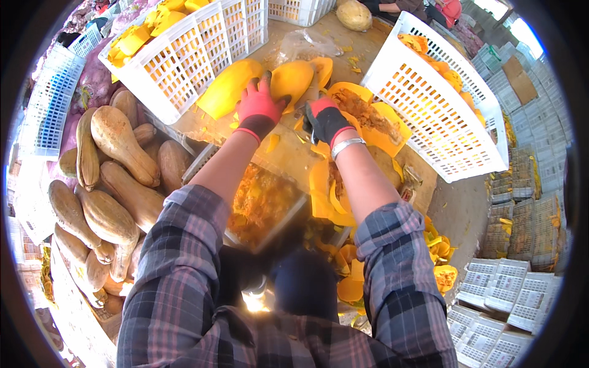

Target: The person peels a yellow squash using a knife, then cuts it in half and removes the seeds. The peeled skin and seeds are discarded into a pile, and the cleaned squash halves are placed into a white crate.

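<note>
My left hand (260, 108), in a red and black glove, grips the near end of a peeled squash piece (291, 82). Another peeled squash piece (232, 87) lies against its left side. In my right hand (327, 120), gloved the same way, is a knife (314, 86); its blade points away from me beside the gripped piece, and the fist hides most of the handle. Just right of that hand, a split squash half (366, 112) shows its stringy orange pulp. Both hands are over a wooden work board (294, 156).
White plastic crates of cut squash stand at the back left (202, 50) and right (437, 101). Whole tan squashes (119, 142) are heaped at left. Below the board, a bin (262, 207) holds pulp. A plastic bag (306, 45) and whole squash (353, 15) lie farther back, near another person (400, 7).
</note>
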{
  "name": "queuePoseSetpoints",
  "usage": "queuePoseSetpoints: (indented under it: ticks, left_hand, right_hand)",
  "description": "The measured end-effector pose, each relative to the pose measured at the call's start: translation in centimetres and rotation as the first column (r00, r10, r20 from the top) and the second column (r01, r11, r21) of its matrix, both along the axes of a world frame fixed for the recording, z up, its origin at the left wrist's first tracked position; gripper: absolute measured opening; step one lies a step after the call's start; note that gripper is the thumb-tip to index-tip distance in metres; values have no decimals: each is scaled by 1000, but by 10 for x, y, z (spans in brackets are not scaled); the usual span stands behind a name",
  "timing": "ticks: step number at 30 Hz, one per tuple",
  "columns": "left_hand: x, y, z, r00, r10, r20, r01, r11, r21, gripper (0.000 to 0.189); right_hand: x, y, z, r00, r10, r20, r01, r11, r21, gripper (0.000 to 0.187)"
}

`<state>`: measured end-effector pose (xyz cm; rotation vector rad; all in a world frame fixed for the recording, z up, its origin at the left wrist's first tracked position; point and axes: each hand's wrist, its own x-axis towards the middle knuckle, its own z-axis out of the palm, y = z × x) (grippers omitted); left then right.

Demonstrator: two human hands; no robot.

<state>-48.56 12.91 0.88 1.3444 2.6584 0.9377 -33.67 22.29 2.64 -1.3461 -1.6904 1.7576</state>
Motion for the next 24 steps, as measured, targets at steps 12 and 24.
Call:
queuePoseSetpoints:
  ticks: [12, 24]
  left_hand:
    - [-58, -32, -18, 943, 136, -303, -58, 966, 254, 65]
    - [-214, 19, -12, 586, -137, 799, 106, 990, 93, 67]
  right_hand:
    - [1, -45, 28, 939, -143, -312, 159, 987, 26, 19]
    - [-54, 31, 51, 821, 567, -63, -558, 822, 115, 20]
